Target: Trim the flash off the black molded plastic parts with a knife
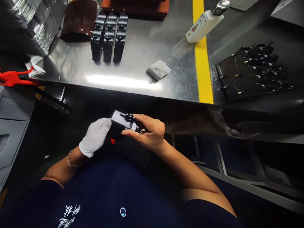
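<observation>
Left hand (96, 136), right hand (149, 131) holding black part (121, 122), capped white bottle (204, 23)

The steel bench (142, 47), yellow-striped, carries upright black parts (109, 36), a white wad (158, 69), a tipped bottle (204, 25) and black frames (251, 71).

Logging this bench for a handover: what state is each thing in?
black part: held between both hands, off the table.
left hand: gloved, gripping the black part.
right hand: bare, on the black part, thin tool tucked in.
row of parts: standing upright, packed together.
bottle: cap on.
cloth: folded, lying on the table.
</observation>
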Tool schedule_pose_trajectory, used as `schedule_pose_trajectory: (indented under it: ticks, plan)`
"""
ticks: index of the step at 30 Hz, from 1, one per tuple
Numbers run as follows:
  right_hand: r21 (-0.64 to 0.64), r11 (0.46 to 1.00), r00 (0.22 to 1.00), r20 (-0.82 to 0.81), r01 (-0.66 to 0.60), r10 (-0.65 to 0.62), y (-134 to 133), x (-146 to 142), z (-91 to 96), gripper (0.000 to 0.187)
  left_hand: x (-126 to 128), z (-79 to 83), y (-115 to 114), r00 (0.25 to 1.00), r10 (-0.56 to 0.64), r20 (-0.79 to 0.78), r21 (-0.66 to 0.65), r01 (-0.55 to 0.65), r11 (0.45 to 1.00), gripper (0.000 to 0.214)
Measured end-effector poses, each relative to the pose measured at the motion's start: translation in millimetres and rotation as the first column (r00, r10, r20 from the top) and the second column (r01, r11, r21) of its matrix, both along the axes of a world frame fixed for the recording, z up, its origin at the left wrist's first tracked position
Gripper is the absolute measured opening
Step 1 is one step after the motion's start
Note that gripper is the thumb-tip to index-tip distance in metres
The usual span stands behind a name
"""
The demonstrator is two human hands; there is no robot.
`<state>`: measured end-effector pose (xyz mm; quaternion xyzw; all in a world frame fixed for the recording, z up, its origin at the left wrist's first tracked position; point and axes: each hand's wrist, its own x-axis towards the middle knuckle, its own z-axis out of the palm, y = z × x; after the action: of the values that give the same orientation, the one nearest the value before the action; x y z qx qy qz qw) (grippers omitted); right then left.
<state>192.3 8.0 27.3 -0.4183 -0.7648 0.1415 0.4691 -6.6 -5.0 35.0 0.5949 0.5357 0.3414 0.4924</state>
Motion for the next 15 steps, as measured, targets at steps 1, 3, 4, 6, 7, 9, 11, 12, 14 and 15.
schedule_pose_trajectory:
  ticks: [1, 3, 4, 6, 7, 9, 11, 12, 14, 15]
  plan:
    - [-0.013, 1.0, 1.0, -0.023, 0.003, -0.003, -1, -2, -1.6, 0.042, 2, -3.9, 1, 0.999, 0.052, 0.004, -0.032, -0.051, 0.998, 0.04]
    - [-0.043, 0.995, 0.993, -0.081, -0.092, 0.089, -1, -5, -2.2, 0.042, 5, -9.3, 3, 0.984, 0.176, 0.024, -0.079, -0.174, 0.982, 0.045]
    - [-0.068, 0.982, 0.979, -0.119, -0.175, 0.166, -1, -5, -1.3, 0.041, 6, -10.3, 3, 0.973, 0.227, 0.041, -0.1, -0.222, 0.97, 0.047]
    - [-0.145, 0.947, 0.947, -0.191, -0.286, 0.257, 0, -2, 2.1, 0.035, 4, -8.5, 5, 0.96, 0.275, 0.059, -0.126, -0.266, 0.956, 0.05]
    - [-0.189, 0.939, 0.946, -0.21, -0.287, 0.247, 0, 0, 4.0, 0.03, 2, -6.3, 5, 0.964, 0.261, 0.051, -0.117, -0.254, 0.96, 0.05]
    - [-0.248, 0.941, 0.964, -0.194, -0.229, 0.183, 1, 2, 6.9, 0.021, -2, -0.8, 7, 0.985, 0.173, 0.013, -0.063, -0.171, 0.983, 0.05]
    - [-0.263, 0.937, 0.969, -0.152, -0.231, 0.196, 2, 4, 8.0, 0.015, -5, 3.8, 8, 0.997, 0.064, -0.031, -0.023, -0.065, 0.998, 0.048]
    - [-0.263, 0.928, 0.962, -0.139, -0.265, 0.235, 2, 4, 8.0, 0.014, -6, 5.4, 9, 0.999, 0.021, -0.043, -0.025, -0.022, 0.999, 0.046]
    - [-0.265, 0.908, 0.945, -0.124, -0.326, 0.303, 1, 5, 8.0, 0.013, -6, 6.7, 10, 0.998, -0.026, -0.059, -0.043, 0.023, 0.999, 0.045]
    - [-0.268, 0.901, 0.94, -0.115, -0.341, 0.322, 1, 5, 8.2, 0.013, -6, 6.7, 10, 0.997, -0.042, -0.067, -0.051, 0.039, 0.998, 0.045]
